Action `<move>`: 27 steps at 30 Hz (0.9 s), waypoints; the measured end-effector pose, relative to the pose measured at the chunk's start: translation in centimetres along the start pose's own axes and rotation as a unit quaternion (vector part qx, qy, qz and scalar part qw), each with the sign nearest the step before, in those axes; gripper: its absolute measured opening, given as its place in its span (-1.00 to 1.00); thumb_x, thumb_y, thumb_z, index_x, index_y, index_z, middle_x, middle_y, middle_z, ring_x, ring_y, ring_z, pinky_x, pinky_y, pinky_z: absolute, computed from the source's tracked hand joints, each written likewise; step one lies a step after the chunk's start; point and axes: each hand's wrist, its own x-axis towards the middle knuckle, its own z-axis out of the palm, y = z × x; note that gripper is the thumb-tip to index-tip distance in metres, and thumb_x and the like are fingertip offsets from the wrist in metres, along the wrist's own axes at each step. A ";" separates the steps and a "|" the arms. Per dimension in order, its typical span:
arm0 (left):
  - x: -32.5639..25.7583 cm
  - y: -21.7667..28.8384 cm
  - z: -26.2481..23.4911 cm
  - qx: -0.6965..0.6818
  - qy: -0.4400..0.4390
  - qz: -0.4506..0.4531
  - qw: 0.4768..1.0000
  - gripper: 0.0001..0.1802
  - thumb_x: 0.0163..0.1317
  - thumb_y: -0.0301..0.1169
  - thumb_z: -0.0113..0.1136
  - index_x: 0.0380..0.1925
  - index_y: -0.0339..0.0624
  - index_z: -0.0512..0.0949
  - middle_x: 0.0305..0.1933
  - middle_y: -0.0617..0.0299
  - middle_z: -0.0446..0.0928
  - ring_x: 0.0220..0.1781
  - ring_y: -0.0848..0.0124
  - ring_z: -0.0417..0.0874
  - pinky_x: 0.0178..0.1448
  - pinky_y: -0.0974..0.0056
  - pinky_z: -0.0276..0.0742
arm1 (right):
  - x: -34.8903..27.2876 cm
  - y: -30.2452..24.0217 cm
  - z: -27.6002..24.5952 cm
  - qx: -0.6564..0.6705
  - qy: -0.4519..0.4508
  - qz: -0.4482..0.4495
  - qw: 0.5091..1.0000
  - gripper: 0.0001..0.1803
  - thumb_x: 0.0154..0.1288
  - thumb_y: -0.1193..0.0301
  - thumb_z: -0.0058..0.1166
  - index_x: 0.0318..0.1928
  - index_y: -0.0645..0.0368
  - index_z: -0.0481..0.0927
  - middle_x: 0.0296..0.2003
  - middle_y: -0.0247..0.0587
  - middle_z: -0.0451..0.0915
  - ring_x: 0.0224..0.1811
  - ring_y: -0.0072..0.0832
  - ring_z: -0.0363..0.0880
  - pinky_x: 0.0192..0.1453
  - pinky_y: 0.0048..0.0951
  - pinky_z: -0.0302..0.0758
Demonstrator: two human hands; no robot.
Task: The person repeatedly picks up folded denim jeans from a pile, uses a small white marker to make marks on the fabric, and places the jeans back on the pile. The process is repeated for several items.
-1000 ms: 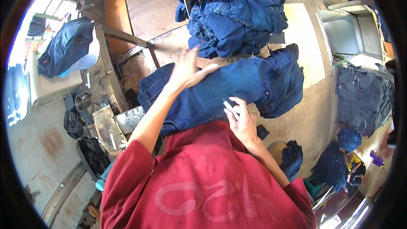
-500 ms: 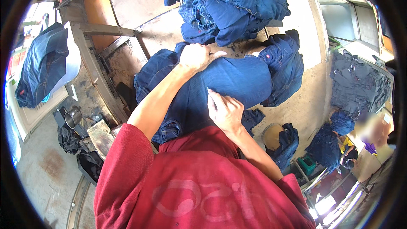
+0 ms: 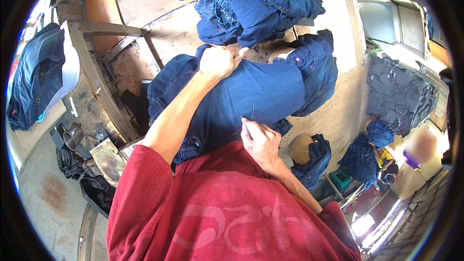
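A pair of blue jeans is stretched in front of me, its smooth faded part uppermost. My left hand is closed on the denim at the far edge, thumb sticking out to the right. Lower down, over the near part of the jeans, my right hand pinches thumb and forefinger together. A thin dark thread curves up from those fingertips across the denim. The jeans' far-right end, with a small red tag, hangs bunched over a support mostly hidden beneath it.
Beyond my hands, a heap of blue jeans rests on a stand. More denim drapes over a round stool at my right. Dark grey garments lie farther right, near another person. Leftward are a metal frame, hanging jeans and a metal mug.
My right hand has drawn down and slightly right, toward me, and the thread now shows at its fingertips. My left hand keeps its hold on the denim. The whole view has shifted slightly.
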 end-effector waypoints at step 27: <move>0.1 0.3 0.1 0.006 -0.060 -0.065 0.996 -0.35 0.52 0.00 0.35 -0.74 -0.15 0.69 -0.74 -0.04 0.58 -0.68 0.04 0.72 -0.49 0.03 0.67 | 2.0 0.6 0.5 0.027 0.019 -0.003 0.999 -0.91 0.34 0.52 0.41 -0.21 0.05 0.76 -0.56 -0.30 0.68 -0.60 -0.40 0.68 -0.48 -0.32 0.58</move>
